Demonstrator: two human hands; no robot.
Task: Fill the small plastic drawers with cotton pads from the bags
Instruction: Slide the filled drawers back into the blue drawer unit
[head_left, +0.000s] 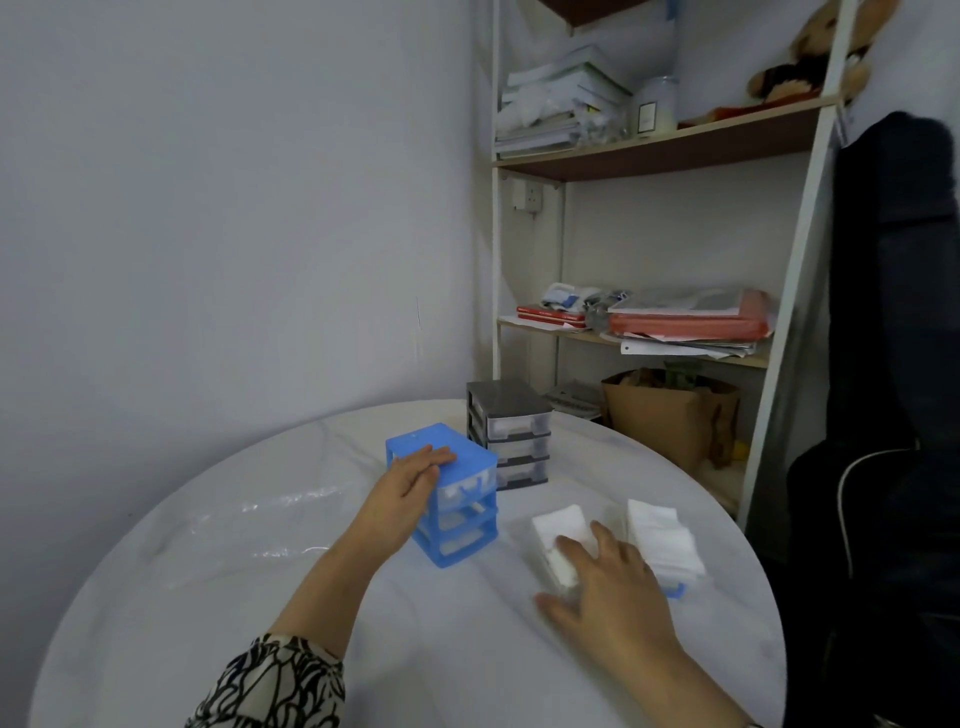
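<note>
- Empty plastic bag (260, 525): lies flat, left of the blue drawer unit (457, 499).
- Left hand (410, 488): fingers fairly straight, resting on the blue drawer unit's top and left side, steadying it.
- Grey drawer unit (511, 436): just behind the blue one, drawers shut, white inside.
- Cotton pads (563, 540): two stacks right of the blue unit; the nearer seems to sit in a pulled-out drawer.
- Right hand (608, 587): fingers spread, pressing the nearer stack; nothing pinched.
- Advice: square the pads before sliding the drawer in.
</note>
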